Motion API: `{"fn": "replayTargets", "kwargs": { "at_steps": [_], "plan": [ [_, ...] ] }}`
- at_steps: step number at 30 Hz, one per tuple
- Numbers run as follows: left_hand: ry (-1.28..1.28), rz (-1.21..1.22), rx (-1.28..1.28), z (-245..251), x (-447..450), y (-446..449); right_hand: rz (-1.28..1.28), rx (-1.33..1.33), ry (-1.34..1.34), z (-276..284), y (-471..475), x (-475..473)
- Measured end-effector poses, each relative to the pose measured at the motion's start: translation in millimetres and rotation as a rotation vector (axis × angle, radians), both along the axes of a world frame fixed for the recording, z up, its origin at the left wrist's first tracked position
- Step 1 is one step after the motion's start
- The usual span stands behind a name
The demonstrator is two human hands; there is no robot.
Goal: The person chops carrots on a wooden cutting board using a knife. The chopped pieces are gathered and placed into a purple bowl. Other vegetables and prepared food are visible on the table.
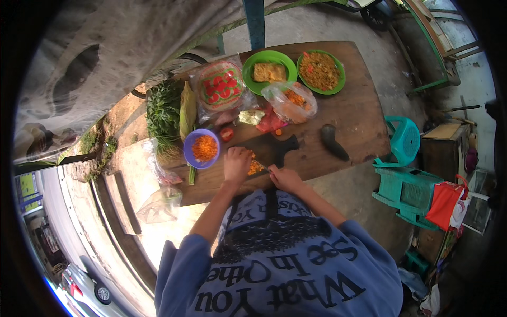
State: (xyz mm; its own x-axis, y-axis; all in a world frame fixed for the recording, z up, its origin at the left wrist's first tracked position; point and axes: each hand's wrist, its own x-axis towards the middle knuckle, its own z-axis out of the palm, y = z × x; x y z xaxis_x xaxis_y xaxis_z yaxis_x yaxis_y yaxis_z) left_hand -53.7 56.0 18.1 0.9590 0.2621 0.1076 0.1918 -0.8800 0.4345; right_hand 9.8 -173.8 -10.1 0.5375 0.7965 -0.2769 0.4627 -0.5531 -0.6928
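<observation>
My right hand [286, 178] grips a knife [263, 165] by its handle, at the near side of a dark cutting board [273, 147]. The blade reaches left across finely diced orange carrot [254, 168] on the board. My left hand [237, 163] rests at the board's left end, its fingers curled down beside the diced pieces. Whether it pinches anything is hidden under the fingers. Left of this hand stands a purple bowl [185, 152] with more diced carrot [205, 147] in it. A cut tomato [226, 134] lies between the bowl and the board.
On the wooden table [336, 115] are a stone pestle [333, 142], green plates with fried food [269, 73] and noodles [319, 71], a plastic bag of food [293, 102], packaged round wrappers [220, 85], a corn cob [187, 111] and leafy greens [163, 109]. Turquoise stools [408, 190] stand right.
</observation>
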Motion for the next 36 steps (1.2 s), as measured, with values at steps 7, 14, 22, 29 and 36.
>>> {"fn": "replayTargets", "kwargs": {
  "at_steps": [7, 14, 22, 29, 36],
  "plan": [
    [-0.013, 0.056, -0.113, 2, 2, 2, -0.334, 0.066, -0.123, 11, 6, 54],
    [-0.054, 0.058, -0.185, -3, -4, -14, -0.357, -0.081, -0.278, -10, 59, 118],
    [-0.06, 0.139, -0.251, 9, -15, -7, -0.384, -0.019, -0.122, -9, 74, 115],
    [0.008, 0.047, -0.293, 3, 10, -21, -0.273, 0.114, 0.007, 20, 60, 82],
    [0.043, -0.062, -0.213, -12, 25, -36, -0.491, 0.03, 0.244, 19, 18, 62]
  ]
}}
